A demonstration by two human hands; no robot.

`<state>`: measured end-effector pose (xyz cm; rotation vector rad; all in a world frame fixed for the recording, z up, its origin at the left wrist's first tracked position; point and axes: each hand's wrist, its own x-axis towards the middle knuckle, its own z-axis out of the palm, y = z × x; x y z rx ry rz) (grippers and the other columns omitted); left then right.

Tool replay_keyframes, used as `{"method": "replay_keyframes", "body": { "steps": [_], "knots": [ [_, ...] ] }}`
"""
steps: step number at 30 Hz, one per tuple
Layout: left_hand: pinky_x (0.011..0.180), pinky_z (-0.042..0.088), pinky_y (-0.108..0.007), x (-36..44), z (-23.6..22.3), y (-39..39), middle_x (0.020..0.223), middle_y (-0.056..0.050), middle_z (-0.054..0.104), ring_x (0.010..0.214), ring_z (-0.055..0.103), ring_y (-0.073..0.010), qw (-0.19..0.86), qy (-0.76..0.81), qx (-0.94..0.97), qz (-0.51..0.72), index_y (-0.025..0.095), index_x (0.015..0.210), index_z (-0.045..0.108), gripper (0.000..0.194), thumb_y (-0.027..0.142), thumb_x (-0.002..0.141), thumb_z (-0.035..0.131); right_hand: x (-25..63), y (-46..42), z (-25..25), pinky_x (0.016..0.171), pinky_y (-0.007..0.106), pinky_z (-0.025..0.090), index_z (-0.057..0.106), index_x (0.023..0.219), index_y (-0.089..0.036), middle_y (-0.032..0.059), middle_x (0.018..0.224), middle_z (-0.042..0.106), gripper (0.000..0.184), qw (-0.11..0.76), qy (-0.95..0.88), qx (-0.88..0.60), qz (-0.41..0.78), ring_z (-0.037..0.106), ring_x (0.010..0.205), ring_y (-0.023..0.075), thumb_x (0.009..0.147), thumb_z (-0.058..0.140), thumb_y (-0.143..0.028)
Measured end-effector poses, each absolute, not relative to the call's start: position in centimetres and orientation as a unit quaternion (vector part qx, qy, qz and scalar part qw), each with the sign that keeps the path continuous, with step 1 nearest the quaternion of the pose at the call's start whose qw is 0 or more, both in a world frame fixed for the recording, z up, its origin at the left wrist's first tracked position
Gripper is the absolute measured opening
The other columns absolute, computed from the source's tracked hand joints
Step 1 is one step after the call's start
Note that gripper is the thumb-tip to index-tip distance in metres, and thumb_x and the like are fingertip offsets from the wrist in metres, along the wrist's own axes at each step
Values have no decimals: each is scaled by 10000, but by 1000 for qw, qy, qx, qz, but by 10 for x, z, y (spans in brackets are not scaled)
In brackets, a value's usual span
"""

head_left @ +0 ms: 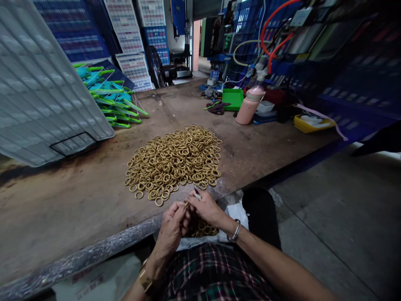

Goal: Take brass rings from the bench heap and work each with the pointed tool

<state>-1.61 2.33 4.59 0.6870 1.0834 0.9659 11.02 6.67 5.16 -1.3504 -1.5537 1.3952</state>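
A large heap of gold-coloured rings (175,161) lies on the worn brown table (78,200) in front of me. Both hands meet at the table's near edge. My left hand (172,228) is closed, pinching one ring between its fingertips. My right hand (208,207) is closed on a small blade-like tool (197,193) whose tip touches that ring. Below the hands, several more rings (203,229) lie in a white bag on my lap.
A grey plastic crate (40,83) leans at the left beside green and teal plastic parts (112,100). At the table's far side stand a pink bottle (250,104), a green tray (233,99) and a yellow tray (310,122). Stacked crates fill the background.
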Motion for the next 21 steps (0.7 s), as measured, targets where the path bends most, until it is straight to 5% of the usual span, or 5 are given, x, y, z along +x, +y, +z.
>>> {"method": "replay_keyframes", "body": {
  "steps": [9, 21],
  "knots": [
    [379, 208, -154, -17, 43, 26, 499, 68, 436, 373, 299, -32, 678, 502, 298, 445, 179, 717, 470, 304, 468, 743, 560, 114, 54, 36, 570, 240, 281, 536, 818, -177, 9, 687, 578, 172, 163, -802, -515, 254, 491, 617, 128, 712, 422, -104],
    [369, 238, -147, -18, 38, 25, 514, 59, 464, 389, 346, -42, 639, 536, 323, 448, 176, 708, 472, 336, 500, 729, 557, 108, 52, 43, 589, 267, 284, 528, 923, -178, 43, 821, 623, 263, 90, -811, -538, 212, 546, 696, 165, 710, 398, -94]
  ]
}}
